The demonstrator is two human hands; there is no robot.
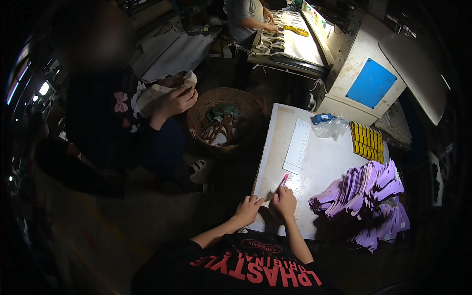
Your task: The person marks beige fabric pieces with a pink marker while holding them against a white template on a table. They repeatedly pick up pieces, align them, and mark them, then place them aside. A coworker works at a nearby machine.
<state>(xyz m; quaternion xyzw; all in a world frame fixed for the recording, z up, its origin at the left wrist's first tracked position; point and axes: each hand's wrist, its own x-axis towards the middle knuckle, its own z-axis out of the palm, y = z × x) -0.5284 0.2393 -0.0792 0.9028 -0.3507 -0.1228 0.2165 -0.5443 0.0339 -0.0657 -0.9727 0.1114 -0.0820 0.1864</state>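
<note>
My right hand (284, 202) is closed at the near left part of a white-topped table, around a slim pink stick-like tool (285, 179). The tool's kind cannot be made out; its pink end points away from me. Just to the left, my left hand (247, 211) rests at the table's near edge with its fingers bent together toward the right hand. Something small and pale shows between the two hands, too unclear to name. Beyond the pink end lies a white paper sheet (297, 147) with rows of marks.
Right on the white table (275, 142) lie stacked purple cut pieces (359, 187), yellow-and-black bundled strips (367, 142), a clear plastic bag (332, 129) and a blue box (322, 118). A wicker basket (196, 105) of scraps stands left. A co-worker (167, 108) holds pale fabric; another person works at a lit machine (295, 42).
</note>
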